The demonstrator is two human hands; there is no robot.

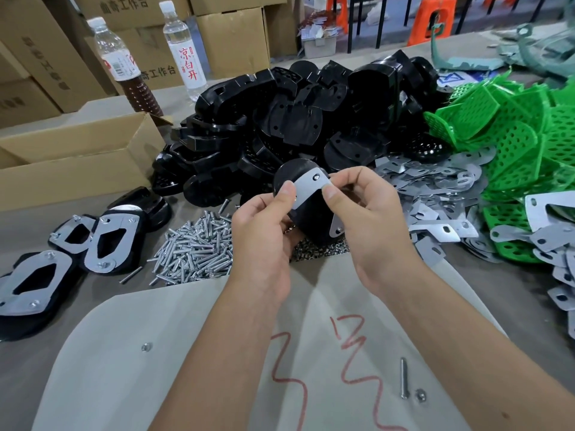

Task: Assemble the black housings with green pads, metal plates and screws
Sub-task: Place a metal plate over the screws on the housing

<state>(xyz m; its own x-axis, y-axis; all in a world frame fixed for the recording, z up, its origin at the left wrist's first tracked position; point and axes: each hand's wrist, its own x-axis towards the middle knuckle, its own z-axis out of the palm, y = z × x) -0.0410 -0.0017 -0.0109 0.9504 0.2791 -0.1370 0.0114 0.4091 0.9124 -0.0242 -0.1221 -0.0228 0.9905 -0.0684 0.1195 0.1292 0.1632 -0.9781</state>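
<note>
Two hands work one black housing [306, 219], held up above the table [485, 293] at centre, just near of the big black housing pile [295, 119]. L hand [264, 231] grips it from the left, thumb pressing the metal plate [309, 189] onto its top face; R hand [364, 213] holds from the right, thumb and forefinger pinching the plate's right edge. One screw head shows at the plate's far corner. Loose screws [196, 250] lie in a heap near-left of the hands, w/ small nuts [320, 248] just under the housing. Finished units [93, 241] w/ plates sit far left on the table. Spare metal plates [435, 194] spread to the right, green pads [510, 135] piled beyond them. Single screw [404, 377] and nut [420, 395] lie near, on a pale sheet [155, 353] w/ red scribble. Cardboard box [77, 160] and two bottles [183, 48] stand far left.
</note>
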